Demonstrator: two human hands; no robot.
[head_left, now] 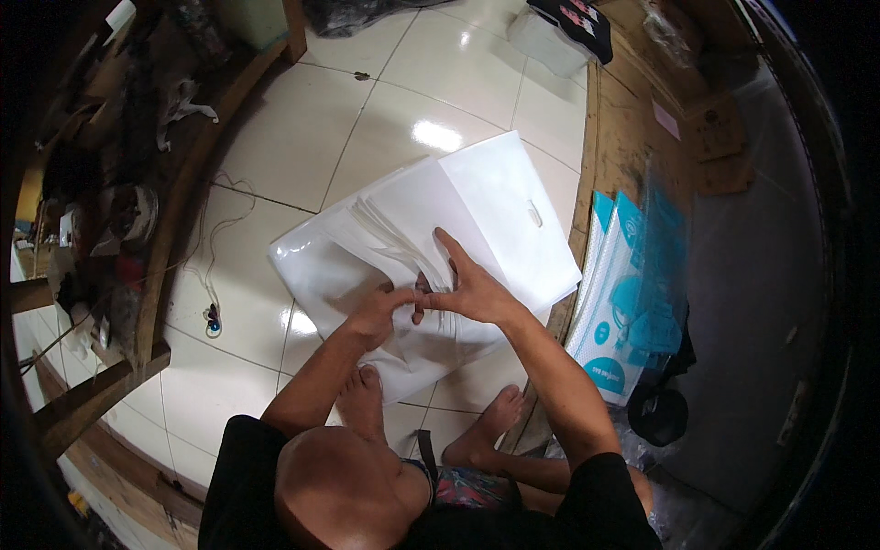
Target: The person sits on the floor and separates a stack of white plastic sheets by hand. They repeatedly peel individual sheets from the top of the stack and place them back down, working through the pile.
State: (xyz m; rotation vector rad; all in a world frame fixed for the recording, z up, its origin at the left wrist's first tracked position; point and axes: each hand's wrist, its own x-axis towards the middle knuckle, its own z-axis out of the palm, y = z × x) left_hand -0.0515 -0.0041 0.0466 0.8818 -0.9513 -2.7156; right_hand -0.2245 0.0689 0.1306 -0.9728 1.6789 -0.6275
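Note:
A stack of white plastic bags (500,192) lies slantwise on the tiled floor in front of me. One bag at the right of the stack shows an oval handle slot. Several layers (380,229) are lifted and bunched in the middle, their edges fanned. My right hand (472,289) grips the bunched layers, its index finger stretched along them and its thumb pointing left. Close beside it, my left hand (374,313) is closed at the near side of the same layers, with its fingertips partly hidden by the plastic.
Blue-and-white printed packaging (610,302) leans along a wooden board on the right. A black round object (657,412) sits nearer. Thin cord (213,316) trails over the tiles at left, by a cluttered wooden shelf (174,211). A clear bundle with black cloth (559,41) lies far right.

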